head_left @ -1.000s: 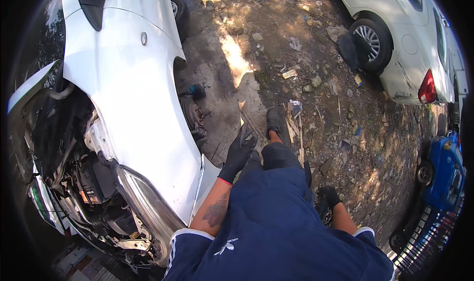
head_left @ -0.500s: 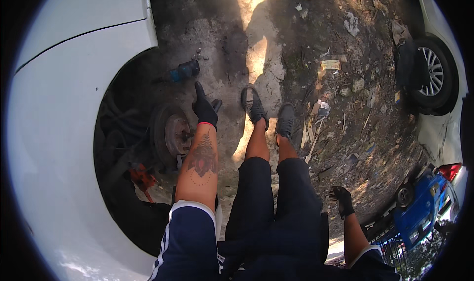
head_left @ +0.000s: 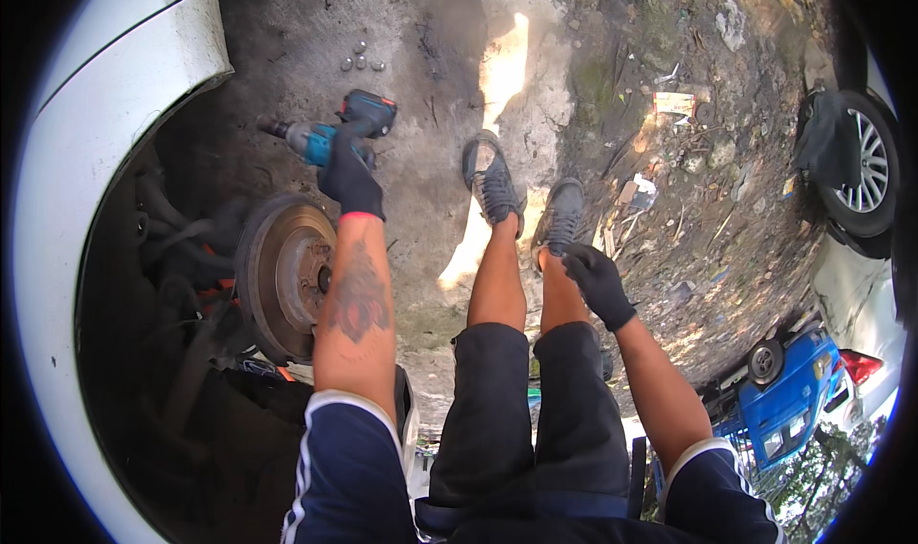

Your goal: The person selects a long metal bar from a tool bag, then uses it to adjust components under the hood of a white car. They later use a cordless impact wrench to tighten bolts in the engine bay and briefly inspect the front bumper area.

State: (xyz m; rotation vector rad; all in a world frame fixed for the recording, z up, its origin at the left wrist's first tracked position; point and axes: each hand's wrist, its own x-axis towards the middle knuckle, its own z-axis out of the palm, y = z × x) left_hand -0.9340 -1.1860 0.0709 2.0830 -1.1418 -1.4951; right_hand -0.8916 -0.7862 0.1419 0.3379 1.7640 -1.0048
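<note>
My left hand point(head_left: 352, 183), in a black glove, is wrapped around the handle of a teal and black cordless impact wrench point(head_left: 312, 143). Its nose points left and its battery faces right, and it is just above or on the concrete; I cannot tell which. Close below that hand is a bare brake disc point(head_left: 256, 276) with a rusty hub, inside a white car's wheel arch. Several lug nuts point(head_left: 360, 63) lie on the ground beyond the wrench. My right hand point(head_left: 599, 284), also gloved in black, hangs in front of my right shin with loosely bent fingers and nothing visible in it.
The white car's body point(head_left: 57, 286) curves along the left side. Something orange-red point(head_left: 218, 293) shows behind the disc. Litter and a torn carton piece point(head_left: 674, 104) lie on the dirt at right. Another car's wheel point(head_left: 865, 166) and a blue vehicle point(head_left: 798, 391) are at far right.
My left hand has closed on the impact wrench, which now sits further left in view. My right hand has come inward and forward to my shin. The view has shifted, showing more of the disc.
</note>
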